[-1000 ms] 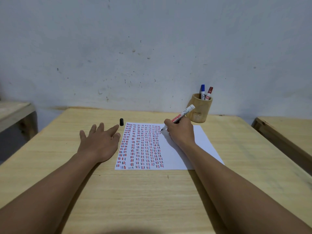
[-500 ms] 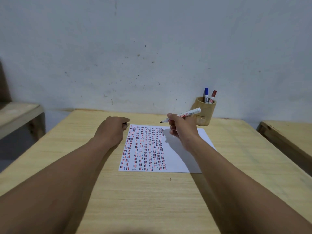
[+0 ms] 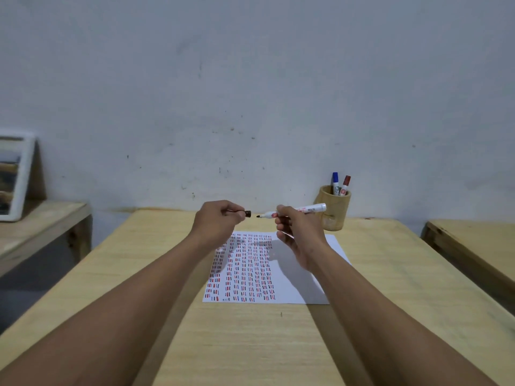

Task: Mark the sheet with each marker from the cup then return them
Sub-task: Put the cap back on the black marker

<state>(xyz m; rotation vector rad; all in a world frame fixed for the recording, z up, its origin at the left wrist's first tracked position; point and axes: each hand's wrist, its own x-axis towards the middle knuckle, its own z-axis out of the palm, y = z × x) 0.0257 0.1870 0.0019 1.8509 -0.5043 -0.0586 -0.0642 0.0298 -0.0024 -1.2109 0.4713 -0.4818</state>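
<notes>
Both hands are raised above the pale wooden tabletop (image 3: 250, 344), over the far edge of the white paper sheet with rows of short red, blue and black strokes (image 3: 306, 285). The left hand (image 3: 216, 221) has its grip closed, with the small black marker cap (image 3: 247, 213) pinched at the fingertips, and the open end of the cap seems to look to the right. The right hand (image 3: 295, 229) has its grip closed around the white marker with red print on its barrel (image 3: 295, 211), which lies almost level, and its bare dark tip points left at the cap. The tip and the cap are near but apart, so I judge that the step in hand is the capping of this marker. The round light wooden cup (image 3: 333, 211) stands at the far right, just behind the sheet, and a blue-capped marker (image 3: 335, 183) and a red-capped marker (image 3: 345, 184) stand inside it. From here, the tip can miss the narrow opening if the two hands do not line up well, and then ink may go on the fingers or the cap may slip and fall on the sheet. If the cap is pushed on only loosely, it can come off when the marker is dropped back in the cup. The cup looks light, so a careless return could also knock it over.
</notes>
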